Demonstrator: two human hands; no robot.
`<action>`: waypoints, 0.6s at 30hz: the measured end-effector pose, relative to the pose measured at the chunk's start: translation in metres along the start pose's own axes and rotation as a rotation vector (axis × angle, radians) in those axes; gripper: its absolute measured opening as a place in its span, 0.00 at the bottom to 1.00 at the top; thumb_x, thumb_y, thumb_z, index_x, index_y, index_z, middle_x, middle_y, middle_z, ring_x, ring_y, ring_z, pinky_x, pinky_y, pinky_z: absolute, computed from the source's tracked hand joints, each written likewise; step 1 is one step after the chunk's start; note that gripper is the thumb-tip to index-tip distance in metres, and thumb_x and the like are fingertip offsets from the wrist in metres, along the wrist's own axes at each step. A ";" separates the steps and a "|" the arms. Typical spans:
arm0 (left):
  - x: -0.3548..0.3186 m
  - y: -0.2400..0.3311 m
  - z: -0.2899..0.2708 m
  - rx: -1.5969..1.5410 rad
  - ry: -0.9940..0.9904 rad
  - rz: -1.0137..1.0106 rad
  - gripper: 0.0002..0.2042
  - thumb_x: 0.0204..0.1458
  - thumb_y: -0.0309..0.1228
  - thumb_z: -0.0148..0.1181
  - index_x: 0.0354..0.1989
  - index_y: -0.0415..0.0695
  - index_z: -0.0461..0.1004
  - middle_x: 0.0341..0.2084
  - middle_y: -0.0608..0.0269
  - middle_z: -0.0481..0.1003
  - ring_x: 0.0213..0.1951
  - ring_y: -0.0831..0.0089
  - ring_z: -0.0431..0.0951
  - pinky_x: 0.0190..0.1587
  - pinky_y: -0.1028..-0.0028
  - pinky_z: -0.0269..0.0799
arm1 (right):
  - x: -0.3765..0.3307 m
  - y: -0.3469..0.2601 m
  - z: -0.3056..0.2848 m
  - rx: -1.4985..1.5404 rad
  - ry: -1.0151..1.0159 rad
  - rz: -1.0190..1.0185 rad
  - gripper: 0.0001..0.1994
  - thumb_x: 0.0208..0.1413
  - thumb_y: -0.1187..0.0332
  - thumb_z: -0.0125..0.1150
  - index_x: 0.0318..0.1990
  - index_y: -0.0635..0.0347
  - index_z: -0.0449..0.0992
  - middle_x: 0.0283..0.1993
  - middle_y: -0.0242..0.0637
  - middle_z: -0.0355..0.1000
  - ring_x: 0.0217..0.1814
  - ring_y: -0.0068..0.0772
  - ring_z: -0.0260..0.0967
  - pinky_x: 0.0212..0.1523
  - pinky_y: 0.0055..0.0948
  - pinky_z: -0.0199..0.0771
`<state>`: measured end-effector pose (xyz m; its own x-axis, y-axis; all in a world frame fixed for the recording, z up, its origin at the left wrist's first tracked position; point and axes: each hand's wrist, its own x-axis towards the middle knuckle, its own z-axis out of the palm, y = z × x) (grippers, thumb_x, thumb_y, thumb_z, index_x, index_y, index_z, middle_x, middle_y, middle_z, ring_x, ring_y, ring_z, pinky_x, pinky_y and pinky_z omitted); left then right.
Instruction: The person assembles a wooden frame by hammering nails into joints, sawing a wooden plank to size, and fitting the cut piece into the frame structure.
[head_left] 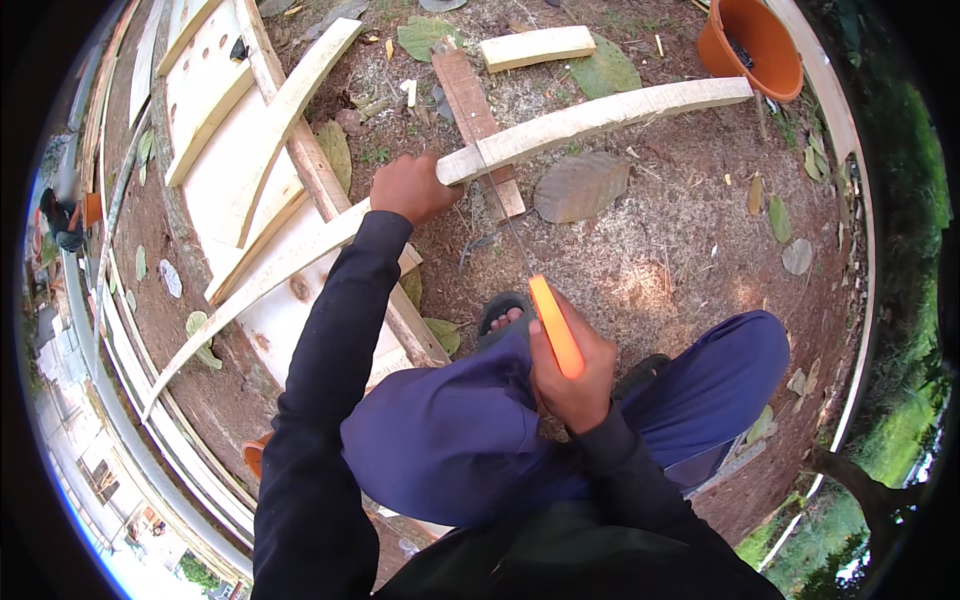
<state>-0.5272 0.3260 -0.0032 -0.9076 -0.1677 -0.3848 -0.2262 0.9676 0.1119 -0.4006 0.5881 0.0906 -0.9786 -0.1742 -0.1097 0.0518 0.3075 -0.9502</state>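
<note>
My right hand (582,370) is closed round the orange handle of a handsaw (556,325). Its thin blade runs forward and its far part lies across a long pale wooden strip (600,120). My left hand (412,188) grips that strip just left of the blade, fingers wrapped over it. The strip reaches from the lower left, under my left hand, to the far right. Beneath it, near the blade, a short brown board (465,95) lies on the ground as a support. How deep the blade sits in the wood is too small to tell.
A wooden frame with pale panels (300,305) lies on the left, with a loose strip (295,100) across it. An offcut (538,47) and an orange bucket (750,48) are at the far side. Dry leaves (582,187) and sawdust cover the dirt. Another person (65,220) is far left.
</note>
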 end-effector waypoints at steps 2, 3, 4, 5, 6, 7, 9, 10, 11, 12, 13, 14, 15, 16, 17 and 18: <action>0.005 -0.002 0.003 0.014 -0.003 -0.006 0.27 0.48 0.57 0.66 0.43 0.44 0.83 0.36 0.43 0.84 0.41 0.46 0.85 0.49 0.51 0.81 | 0.101 0.007 0.051 0.022 0.026 -0.026 0.13 0.62 0.69 0.61 0.51 0.66 0.79 0.32 0.57 0.77 0.33 0.61 0.77 0.32 0.43 0.76; 0.013 0.006 0.006 0.012 -0.004 0.009 0.27 0.48 0.57 0.66 0.43 0.44 0.83 0.37 0.43 0.83 0.41 0.46 0.85 0.49 0.51 0.81 | 0.141 0.004 0.055 -0.013 0.039 -0.057 0.11 0.62 0.68 0.61 0.47 0.66 0.79 0.29 0.56 0.76 0.31 0.61 0.76 0.31 0.44 0.75; 0.013 0.008 0.011 0.002 0.023 0.021 0.27 0.49 0.57 0.66 0.44 0.44 0.83 0.38 0.43 0.84 0.41 0.46 0.86 0.49 0.51 0.81 | 0.136 0.008 0.055 -0.012 0.044 -0.079 0.13 0.62 0.70 0.62 0.51 0.67 0.79 0.29 0.52 0.77 0.30 0.45 0.75 0.32 0.39 0.75; 0.002 0.003 0.017 0.009 0.000 0.024 0.27 0.49 0.57 0.66 0.44 0.44 0.83 0.38 0.43 0.84 0.41 0.46 0.86 0.49 0.51 0.81 | 0.119 0.016 0.058 -0.016 0.042 -0.080 0.15 0.62 0.73 0.63 0.54 0.69 0.79 0.29 0.49 0.78 0.28 0.28 0.74 0.33 0.34 0.76; -0.004 -0.002 0.013 0.012 -0.006 0.022 0.27 0.49 0.57 0.66 0.45 0.45 0.83 0.38 0.43 0.84 0.41 0.47 0.86 0.50 0.51 0.80 | 0.077 0.024 0.050 0.014 0.015 0.001 0.16 0.62 0.73 0.62 0.56 0.69 0.78 0.37 0.52 0.80 0.36 0.40 0.79 0.39 0.37 0.79; -0.002 -0.006 0.006 0.014 0.008 0.012 0.27 0.49 0.57 0.66 0.45 0.45 0.83 0.38 0.43 0.84 0.41 0.47 0.86 0.50 0.52 0.80 | 0.026 0.030 0.030 0.046 -0.015 0.062 0.18 0.61 0.74 0.61 0.59 0.68 0.77 0.44 0.55 0.82 0.43 0.53 0.84 0.44 0.40 0.83; -0.003 -0.013 0.002 0.036 0.037 -0.009 0.27 0.48 0.56 0.67 0.44 0.45 0.82 0.39 0.44 0.84 0.41 0.48 0.86 0.49 0.52 0.81 | -0.044 0.010 -0.022 0.001 -0.068 -0.065 0.23 0.61 0.78 0.61 0.64 0.70 0.74 0.52 0.53 0.82 0.51 0.45 0.84 0.53 0.37 0.83; 0.002 -0.005 -0.001 0.034 0.044 -0.007 0.27 0.48 0.56 0.67 0.44 0.45 0.82 0.39 0.44 0.84 0.41 0.48 0.86 0.48 0.52 0.81 | -0.042 0.010 -0.028 -0.010 -0.062 -0.066 0.23 0.61 0.79 0.61 0.64 0.71 0.73 0.52 0.53 0.82 0.52 0.44 0.84 0.54 0.36 0.83; 0.000 0.001 0.001 0.031 0.035 0.001 0.27 0.48 0.56 0.67 0.44 0.44 0.82 0.38 0.44 0.84 0.41 0.48 0.86 0.48 0.52 0.81 | -0.046 0.007 -0.031 -0.024 -0.053 -0.048 0.23 0.61 0.79 0.60 0.65 0.71 0.73 0.52 0.52 0.82 0.53 0.43 0.84 0.55 0.36 0.82; 0.002 0.003 0.001 0.002 0.020 0.010 0.27 0.47 0.56 0.68 0.44 0.44 0.82 0.38 0.44 0.84 0.41 0.48 0.86 0.47 0.53 0.82 | -0.048 0.003 -0.028 -0.033 -0.041 -0.037 0.23 0.61 0.80 0.60 0.65 0.71 0.73 0.52 0.51 0.82 0.53 0.42 0.84 0.56 0.35 0.82; 0.005 0.004 -0.001 0.006 0.013 0.023 0.27 0.47 0.56 0.68 0.44 0.44 0.82 0.37 0.44 0.84 0.41 0.48 0.86 0.47 0.52 0.82 | -0.019 0.016 -0.003 0.117 0.020 0.030 0.21 0.61 0.77 0.61 0.63 0.70 0.75 0.46 0.53 0.83 0.48 0.43 0.85 0.49 0.36 0.84; 0.004 0.002 0.000 0.012 0.006 0.023 0.27 0.47 0.56 0.68 0.44 0.45 0.82 0.37 0.44 0.84 0.41 0.48 0.86 0.48 0.52 0.81 | 0.030 0.025 0.021 0.105 -0.013 0.167 0.20 0.61 0.74 0.63 0.61 0.67 0.76 0.38 0.53 0.82 0.41 0.49 0.85 0.42 0.38 0.83; 0.003 0.001 0.002 0.021 0.002 0.022 0.26 0.47 0.56 0.67 0.44 0.45 0.82 0.37 0.44 0.84 0.41 0.48 0.86 0.48 0.52 0.81 | 0.087 0.023 0.043 -0.014 0.004 -0.072 0.19 0.60 0.71 0.64 0.58 0.65 0.77 0.33 0.53 0.80 0.37 0.54 0.82 0.37 0.40 0.80; 0.011 0.004 0.002 0.018 0.033 0.020 0.26 0.47 0.56 0.67 0.44 0.45 0.83 0.37 0.44 0.84 0.42 0.48 0.86 0.48 0.52 0.81 | 0.124 0.018 0.058 -0.074 0.007 -0.082 0.19 0.60 0.70 0.64 0.58 0.65 0.78 0.36 0.53 0.81 0.38 0.56 0.81 0.37 0.40 0.80; 0.015 0.005 0.006 0.018 0.053 0.017 0.26 0.47 0.56 0.67 0.44 0.46 0.83 0.37 0.44 0.84 0.42 0.48 0.86 0.49 0.52 0.81 | 0.143 0.016 0.067 -0.131 0.007 -0.079 0.19 0.60 0.70 0.64 0.58 0.64 0.78 0.38 0.53 0.81 0.39 0.57 0.81 0.38 0.40 0.81; 0.005 0.000 0.013 0.017 0.034 0.011 0.26 0.47 0.56 0.67 0.44 0.46 0.83 0.37 0.44 0.84 0.42 0.48 0.86 0.49 0.52 0.81 | 0.120 0.022 0.067 -0.090 0.018 -0.071 0.19 0.60 0.71 0.64 0.58 0.65 0.78 0.41 0.53 0.81 0.40 0.56 0.81 0.39 0.40 0.82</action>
<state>-0.5271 0.3273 -0.0166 -0.9215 -0.1633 -0.3525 -0.2106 0.9724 0.1002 -0.5038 0.5115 0.0372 -0.9827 -0.1816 -0.0365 -0.0355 0.3780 -0.9251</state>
